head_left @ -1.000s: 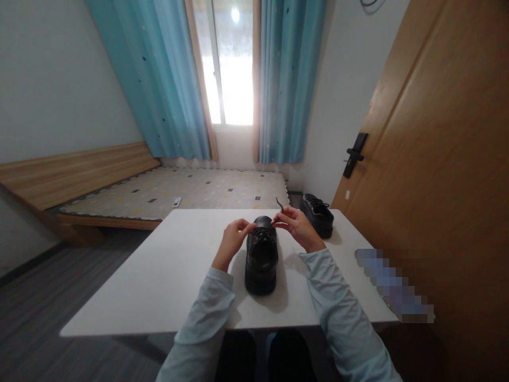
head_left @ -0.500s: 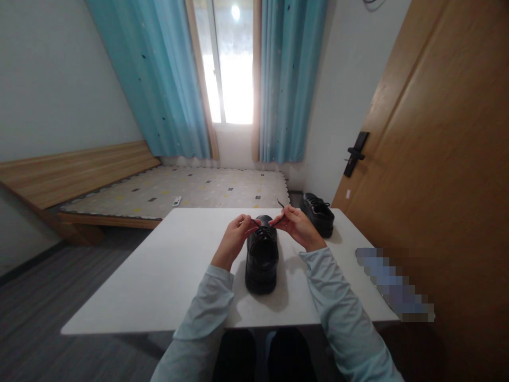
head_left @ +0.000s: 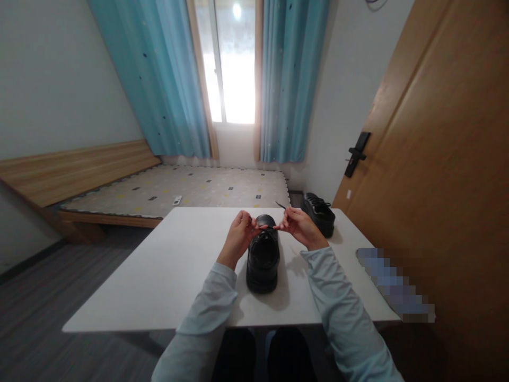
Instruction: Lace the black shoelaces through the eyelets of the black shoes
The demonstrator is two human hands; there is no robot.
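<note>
A black shoe (head_left: 263,261) stands upright on the white table, its heel toward me and its toe pointing away. My left hand (head_left: 240,233) is at the left of its laces, thumb and fingers closed on a black lace. Across from it, my right hand (head_left: 299,227) pinches another part of the lace, and a loose lace end (head_left: 280,205) sticks up beyond the fingers. Both hands hover just above the front of the shoe, fingertips close together over the tongue.
A second black shoe (head_left: 319,213) rests at the back right of the white table (head_left: 170,270). A blurred flat item (head_left: 393,284) lies at the right edge. Beyond are a bed (head_left: 207,188) with a white remote (head_left: 177,200) and a wooden door (head_left: 437,159).
My left hand has moved slightly right and its fingers have come nearer the right hand above the laces. The right hand stays nearly in place.
</note>
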